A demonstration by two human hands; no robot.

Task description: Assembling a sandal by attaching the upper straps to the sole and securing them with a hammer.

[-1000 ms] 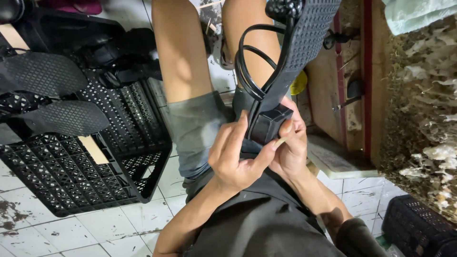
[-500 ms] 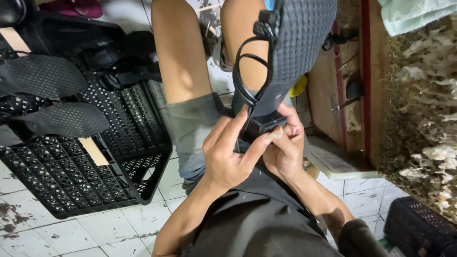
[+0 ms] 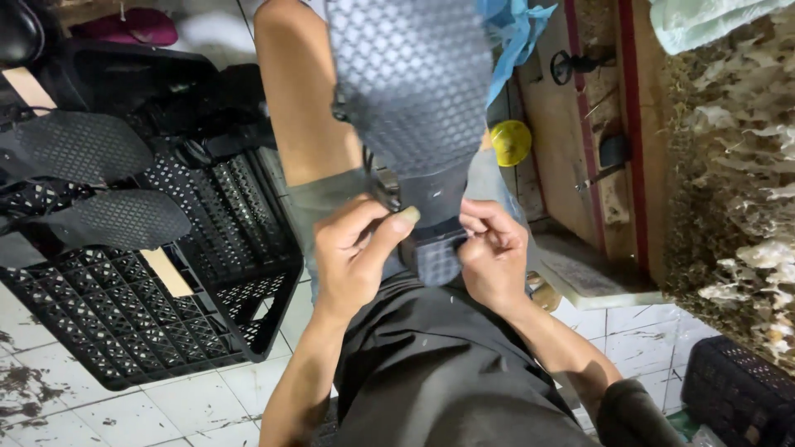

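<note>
White tiled floor [image 3: 190,397], stained and gritty, seen from above a seated worker's lap; rough wall at right. Nearest me, my left hand [image 3: 352,257] and right hand [image 3: 493,265] meet over the dark shorts [image 3: 439,364]; both pinch the narrow heel end of a grey, diamond-textured rubber shoe sole [image 3: 414,91], which stands upright between the bare knees, its broad forepart rising toward the top of the view; left thumb and forefinger close on the left edge, right fingertips on a dark band crossing the heel. I judge the sole light, flexible and grippy, best held at this stiff heel or by its edges. Farther left, a black perforated plastic crate [image 3: 124,323] carries two similar dark soles [image 3: 99,219]; beyond the knees lies a small yellow round object [image 3: 511,141].
</note>
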